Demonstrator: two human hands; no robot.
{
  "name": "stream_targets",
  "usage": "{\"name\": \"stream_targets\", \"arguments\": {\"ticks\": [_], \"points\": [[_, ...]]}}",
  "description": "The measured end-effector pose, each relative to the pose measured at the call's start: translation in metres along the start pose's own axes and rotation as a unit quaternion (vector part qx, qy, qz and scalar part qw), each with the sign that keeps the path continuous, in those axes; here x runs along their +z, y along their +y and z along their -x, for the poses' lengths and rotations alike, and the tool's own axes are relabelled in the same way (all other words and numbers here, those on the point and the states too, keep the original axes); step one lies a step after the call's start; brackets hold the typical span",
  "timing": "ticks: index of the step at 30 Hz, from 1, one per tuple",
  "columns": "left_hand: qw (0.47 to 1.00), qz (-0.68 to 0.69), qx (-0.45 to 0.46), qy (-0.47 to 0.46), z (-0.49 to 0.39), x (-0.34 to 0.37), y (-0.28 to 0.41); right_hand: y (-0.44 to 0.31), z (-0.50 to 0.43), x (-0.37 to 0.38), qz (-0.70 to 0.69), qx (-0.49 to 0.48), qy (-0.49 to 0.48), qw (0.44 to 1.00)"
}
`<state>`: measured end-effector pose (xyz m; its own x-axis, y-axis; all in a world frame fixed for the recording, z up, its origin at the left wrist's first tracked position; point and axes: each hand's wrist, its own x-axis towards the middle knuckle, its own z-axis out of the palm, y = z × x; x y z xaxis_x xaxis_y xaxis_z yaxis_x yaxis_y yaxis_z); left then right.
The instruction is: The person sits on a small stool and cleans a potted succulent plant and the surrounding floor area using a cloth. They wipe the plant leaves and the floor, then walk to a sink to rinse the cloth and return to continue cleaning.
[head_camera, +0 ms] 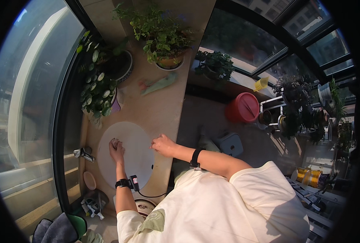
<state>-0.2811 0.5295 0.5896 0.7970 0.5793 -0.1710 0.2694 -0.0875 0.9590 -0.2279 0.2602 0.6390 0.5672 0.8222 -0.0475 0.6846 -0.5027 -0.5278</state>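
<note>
Before me a white oval washbasin [131,170] is set in a beige stone countertop [158,109]. My left hand [117,153] is over the basin's left half, its fingers closed around a crumpled pinkish-brown wad [115,142], perhaps a cloth or scrubber. At the basin's right rim hovers my right hand [163,145], with loosely bent fingers; whether anything small is in them cannot be made out. A chrome faucet [84,154] stands on the left side of the basin. Both wrists wear black straps, and the left one carries a small device with a cable.
Potted plants [164,39] line the counter's far end, beside a green glove-like item [160,84]. A soap dish [89,180] and spray bottles [93,206] sit left. On the floor at right are a red lidded bucket [243,107] and a grey-blue stool [231,144].
</note>
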Motion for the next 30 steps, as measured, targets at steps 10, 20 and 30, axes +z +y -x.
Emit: {"name": "stream_targets", "arguments": {"ticks": [10, 20, 30], "points": [[0.926, -0.224, 0.27, -0.142, 0.018, 0.187, 0.104, 0.122, 0.069, -0.062, -0.177, 0.113, 0.156, 0.965], [0.826, -0.35, 0.413, -0.158, -0.036, 0.393, 0.133, 0.287, 0.214, -0.124, -0.209, 0.307, 0.139, 0.918], [0.739, -0.507, 0.423, -0.132, -0.077, 0.447, 0.103, 0.49, 0.41, -0.056, -0.322, 0.593, 0.22, 0.704]]}}
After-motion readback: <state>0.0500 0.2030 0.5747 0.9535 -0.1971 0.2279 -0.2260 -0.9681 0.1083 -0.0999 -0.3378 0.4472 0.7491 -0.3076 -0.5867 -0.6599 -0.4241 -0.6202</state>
